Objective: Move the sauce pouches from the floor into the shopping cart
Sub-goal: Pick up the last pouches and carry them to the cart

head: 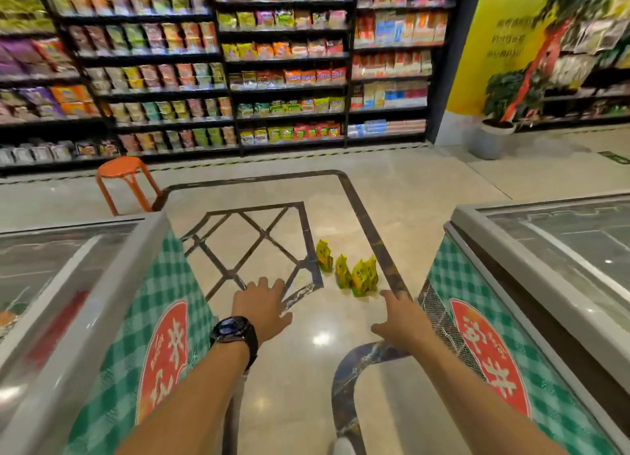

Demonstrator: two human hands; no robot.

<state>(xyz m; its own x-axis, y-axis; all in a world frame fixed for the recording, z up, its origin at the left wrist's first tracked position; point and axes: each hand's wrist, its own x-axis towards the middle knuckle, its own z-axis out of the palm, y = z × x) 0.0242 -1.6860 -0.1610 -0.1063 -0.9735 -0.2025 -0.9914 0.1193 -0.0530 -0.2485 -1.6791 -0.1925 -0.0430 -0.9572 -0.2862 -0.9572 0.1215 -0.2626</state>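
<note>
Yellow pouches [351, 274] stand upright in a row on the floor [409, 198], just beyond both sets of fingertips, untouched; left hand [260, 306] spread wide, empty; right hand [402, 321] loosely open, empty, nearer the pouches.

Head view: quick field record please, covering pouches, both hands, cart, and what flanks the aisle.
pouches: about four yellow sauce pouches, upright in a row on the beige polished floor
left hand: open, empty, short of the pouches
right hand: open, empty, short of the pouches
shopping cart: not in view
flanks: grey glass-topped chest freezers, green-checked fronts, either side
</note>
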